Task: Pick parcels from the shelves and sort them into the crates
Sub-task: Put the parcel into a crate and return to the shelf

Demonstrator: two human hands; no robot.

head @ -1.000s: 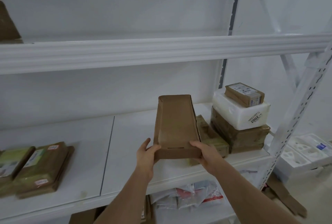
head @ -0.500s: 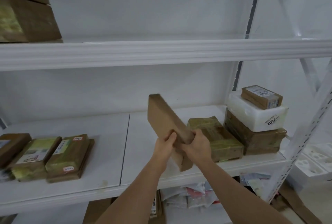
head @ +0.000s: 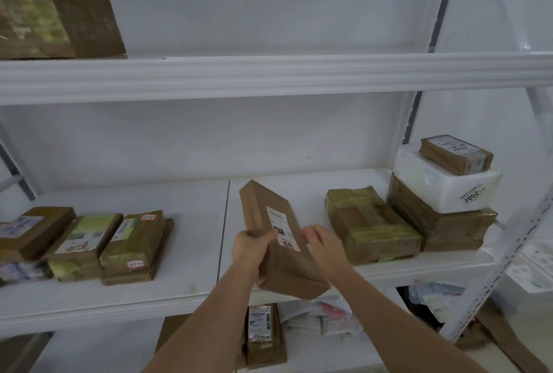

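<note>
Both hands hold a long brown parcel (head: pixel 278 238) in front of the middle shelf (head: pixel 185 292), label side up, tilted. The left hand (head: pixel 250 248) curls around its left edge; the right hand (head: pixel 324 248) grips the right edge.

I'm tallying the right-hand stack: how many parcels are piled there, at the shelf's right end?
3. A large brown box at the bottom, a white foam box on it, and a small brown labelled parcel on top. Any behind would be hidden.
</note>
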